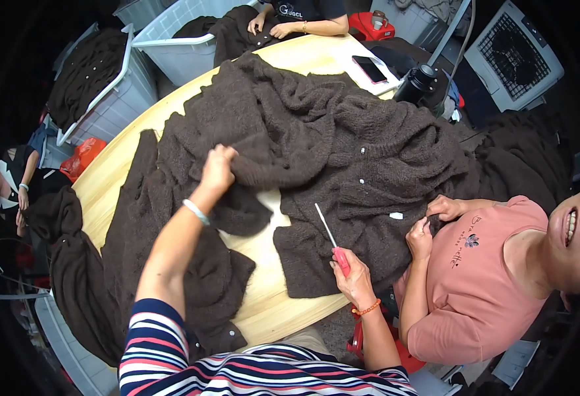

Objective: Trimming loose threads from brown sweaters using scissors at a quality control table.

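Note:
My left hand [218, 168] is closed on the edge of a dark brown knitted garment [270, 173], lifting a fold of it over the table. The lower part of that fold is slightly blurred. In my right hand [354, 276] is a red-handled tool [340, 261] with a long thin metal shaft; its tip points up and away, and its exact kind I cannot tell. More brown knitwear [362, 231] with small pale buttons lies heaped beyond and right of the tool. Another brown piece [191, 264] spreads under my left forearm.
The pale wooden table [267, 284] shows between the garments. At right, a person in a pink shirt [481, 284] handles the same heap; another person's hands [280, 30] work at the far edge. A phone [369, 68], a black bottle [416, 84] and plastic bins [108, 109] stand around.

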A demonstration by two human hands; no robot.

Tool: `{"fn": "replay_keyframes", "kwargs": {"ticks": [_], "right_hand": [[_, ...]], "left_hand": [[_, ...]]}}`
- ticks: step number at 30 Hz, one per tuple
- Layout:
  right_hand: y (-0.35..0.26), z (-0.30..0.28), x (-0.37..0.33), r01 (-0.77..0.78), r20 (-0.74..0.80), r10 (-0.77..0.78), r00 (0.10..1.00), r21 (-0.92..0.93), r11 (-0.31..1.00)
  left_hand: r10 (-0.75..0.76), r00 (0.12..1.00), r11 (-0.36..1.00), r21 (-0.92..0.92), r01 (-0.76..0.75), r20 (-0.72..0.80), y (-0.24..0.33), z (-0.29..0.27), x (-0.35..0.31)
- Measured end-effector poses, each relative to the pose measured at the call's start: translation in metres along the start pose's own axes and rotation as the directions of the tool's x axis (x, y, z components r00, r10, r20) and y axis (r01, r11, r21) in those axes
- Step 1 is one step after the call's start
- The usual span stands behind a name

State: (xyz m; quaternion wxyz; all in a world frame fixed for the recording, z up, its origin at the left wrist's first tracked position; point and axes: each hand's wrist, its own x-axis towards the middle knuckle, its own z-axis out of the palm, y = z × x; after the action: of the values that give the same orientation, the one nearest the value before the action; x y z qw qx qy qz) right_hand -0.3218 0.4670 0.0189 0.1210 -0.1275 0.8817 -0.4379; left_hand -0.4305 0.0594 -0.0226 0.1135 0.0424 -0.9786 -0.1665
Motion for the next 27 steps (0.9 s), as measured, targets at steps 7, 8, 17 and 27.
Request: {"fn": "replay_keyframes", "kwargs": {"ticks": [7,8,17,27], "right_hand": [[-0.019,0.003,0.012,0.066,0.007,-0.067,0.998,0.079,0.995],[-0.024,0.007,0.015,0.078,0.018,-0.080,0.997,0.086,0.993],[-0.059,0.052,0.010,0.131,0.111,-0.133,0.985,0.026,0.991],[-0.062,0.075,0.002,0.122,0.194,-0.096,0.976,-0.128,0.984]], "left_hand": [[0.186,0.923,0.974,-0.058,-0.218,-0.337,-0.009,-0.228,-0.011],[0.208,0.919,0.975,0.001,-0.220,-0.336,-0.008,-0.266,-0.032],[-0.335,0.935,0.938,0.134,0.319,0.119,-0.045,-0.369,-0.351],[-0.019,0.996,0.999,0.033,0.016,0.083,0.055,-0.178,-0.244]]}}
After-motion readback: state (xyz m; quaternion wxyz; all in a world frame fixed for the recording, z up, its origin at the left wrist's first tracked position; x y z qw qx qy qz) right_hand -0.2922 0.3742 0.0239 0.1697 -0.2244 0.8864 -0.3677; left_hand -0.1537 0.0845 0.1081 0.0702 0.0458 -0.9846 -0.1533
